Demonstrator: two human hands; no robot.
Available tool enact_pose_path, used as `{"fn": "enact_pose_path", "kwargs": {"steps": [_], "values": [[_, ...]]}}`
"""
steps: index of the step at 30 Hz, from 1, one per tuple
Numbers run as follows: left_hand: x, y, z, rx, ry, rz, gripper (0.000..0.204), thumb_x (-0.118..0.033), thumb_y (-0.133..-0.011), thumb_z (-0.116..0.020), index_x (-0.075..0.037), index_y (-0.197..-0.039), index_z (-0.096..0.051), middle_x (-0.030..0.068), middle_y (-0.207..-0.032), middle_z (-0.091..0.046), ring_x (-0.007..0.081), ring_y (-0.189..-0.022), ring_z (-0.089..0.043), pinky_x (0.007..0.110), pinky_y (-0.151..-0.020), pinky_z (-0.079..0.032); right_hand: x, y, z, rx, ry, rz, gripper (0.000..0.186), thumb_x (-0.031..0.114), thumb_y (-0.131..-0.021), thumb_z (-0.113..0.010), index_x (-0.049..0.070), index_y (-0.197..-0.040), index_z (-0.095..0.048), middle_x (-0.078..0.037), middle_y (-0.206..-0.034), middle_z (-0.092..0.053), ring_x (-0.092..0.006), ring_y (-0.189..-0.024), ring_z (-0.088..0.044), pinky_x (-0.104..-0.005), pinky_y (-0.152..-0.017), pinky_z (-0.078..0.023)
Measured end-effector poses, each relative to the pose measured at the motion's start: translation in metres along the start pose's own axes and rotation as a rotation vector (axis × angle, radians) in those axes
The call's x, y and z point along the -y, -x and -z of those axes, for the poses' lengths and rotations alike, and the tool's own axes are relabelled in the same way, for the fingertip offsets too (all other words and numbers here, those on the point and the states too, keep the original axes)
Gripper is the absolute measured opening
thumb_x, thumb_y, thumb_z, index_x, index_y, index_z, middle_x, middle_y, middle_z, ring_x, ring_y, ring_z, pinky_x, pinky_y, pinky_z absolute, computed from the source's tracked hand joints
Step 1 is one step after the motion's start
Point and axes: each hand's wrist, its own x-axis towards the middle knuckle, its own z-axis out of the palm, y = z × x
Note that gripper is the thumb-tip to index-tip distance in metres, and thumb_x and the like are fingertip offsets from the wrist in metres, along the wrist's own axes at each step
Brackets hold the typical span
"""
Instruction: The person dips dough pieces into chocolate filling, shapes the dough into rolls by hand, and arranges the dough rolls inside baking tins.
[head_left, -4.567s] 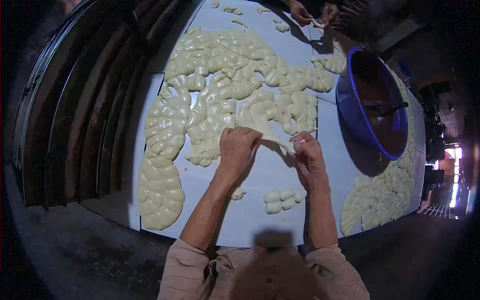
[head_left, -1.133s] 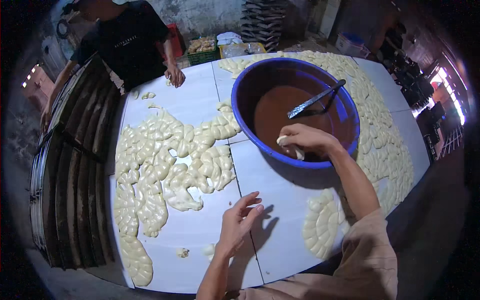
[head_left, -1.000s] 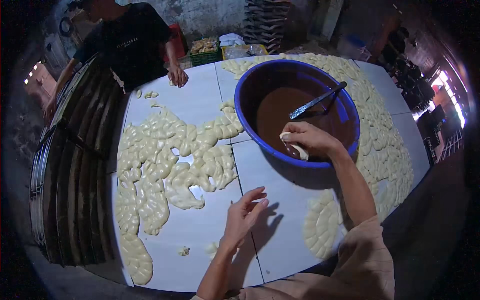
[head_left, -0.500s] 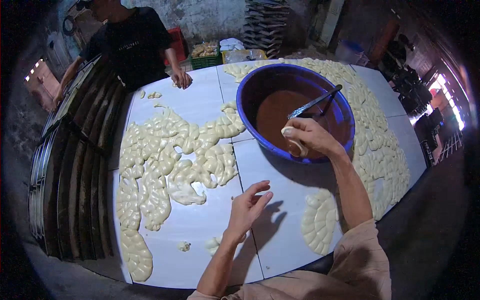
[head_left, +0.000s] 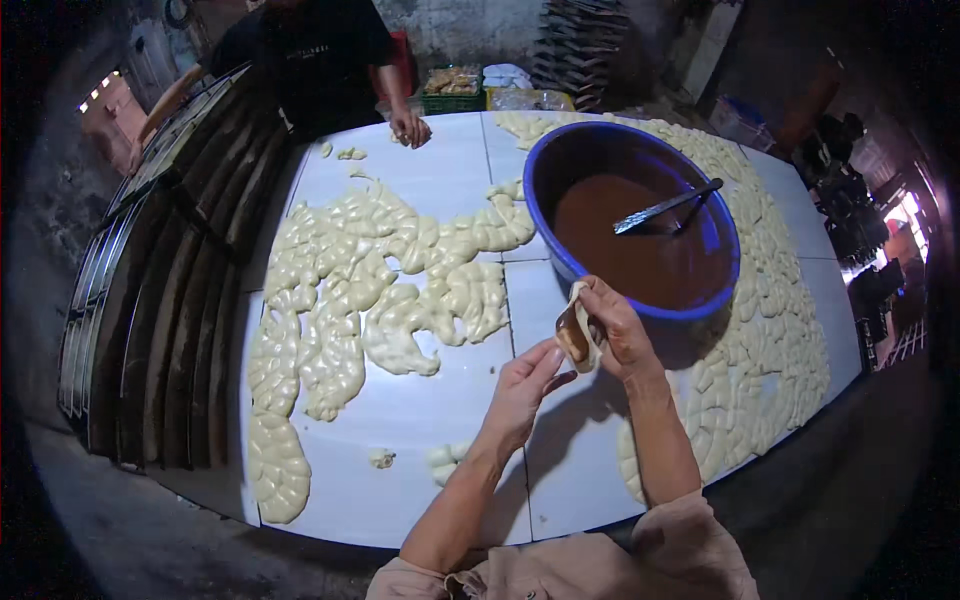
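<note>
Dough (head_left: 575, 338) smeared with brown paste is held above the white table (head_left: 450, 405), just beside the near side of the blue tub (head_left: 600, 152). From my end I see the right hand (head_left: 620, 335) curled around its right side, gripping it. The left hand (head_left: 520, 393) is half open, fingertips meeting the dough's left edge; I cannot tell whether they pinch it.

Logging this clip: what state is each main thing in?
Pale dough piece: unsealed, brown paste showing, in right hand, left hand at edge
Round blue plastic tub: partly filled with paste
Silver metal spatula: tilted, blade inside tub
Glossy cream dough pieces: lying flat on white table
</note>
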Motion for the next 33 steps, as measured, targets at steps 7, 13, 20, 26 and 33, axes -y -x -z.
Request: {"fn": "enact_pose_path", "kwargs": {"steps": [7,13,20,26,33], "values": [[0.008,0.017,0.054,-0.285,0.104,-0.104,0.025,-0.019,-0.096,-0.065,-0.001,-0.113,-0.065,0.0057,-0.098,-0.069,0.0126,-0.088,-0.067,0.029,-0.085,-0.055,-0.024,0.015,-0.011,0.195,-0.082,-0.111,0.021,0.013,-0.09,-0.06,0.007,-0.11,-0.055,0.0,-0.092,-0.061,-0.0098,-0.084,-0.061,-0.0208,-0.073,-0.048],[-0.001,0.021,0.067,-0.502,-0.029,-0.184,0.028,-0.014,-0.094,-0.067,0.003,-0.116,-0.066,0.0066,-0.095,-0.07,0.0098,-0.082,-0.066,0.025,-0.075,-0.056,-0.052,0.032,-0.054,0.133,0.782,0.299,0.053,0.005,-0.079,-0.072,0.005,-0.129,-0.054,-0.01,-0.117,-0.058,-0.0214,-0.107,-0.061,-0.036,-0.093,-0.05],[-0.003,0.019,0.067,-0.497,-0.267,-0.28,0.036,-0.012,-0.093,-0.068,0.003,-0.125,-0.062,0.0112,-0.109,-0.068,0.0157,-0.094,-0.066,0.029,-0.081,-0.057,-0.081,0.03,-0.068,-0.079,1.108,0.6,0.026,0.01,-0.085,-0.071,0.006,-0.11,-0.07,-0.016,-0.115,-0.059,-0.0255,-0.099,-0.064,-0.0371,-0.086,-0.053],[-0.029,0.022,0.073,-0.384,-0.159,-0.037,0.033,-0.028,-0.094,-0.067,0.0,-0.111,-0.069,0.0063,-0.097,-0.07,0.0138,-0.085,-0.067,0.027,-0.073,-0.057,-0.072,0.029,-0.076,-0.019,0.391,0.025,0.02,0.014,-0.091,-0.068,0.001,-0.106,-0.07,0.001,-0.094,-0.067,-0.0074,-0.091,-0.056,-0.0261,-0.077,-0.047],[-0.044,0.031,0.09,-0.337,-0.241,0.046,0.032,-0.03,-0.094,-0.066,-0.004,-0.112,-0.069,0.0033,-0.093,-0.07,0.0117,-0.083,-0.066,0.028,-0.072,-0.057,-0.073,0.045,-0.068,0.259,0.688,0.259,0.042,0.006,-0.087,-0.07,0.001,-0.127,-0.061,-0.008,-0.113,-0.062,-0.0156,-0.092,-0.059,-0.0278,-0.082,-0.049]]}}
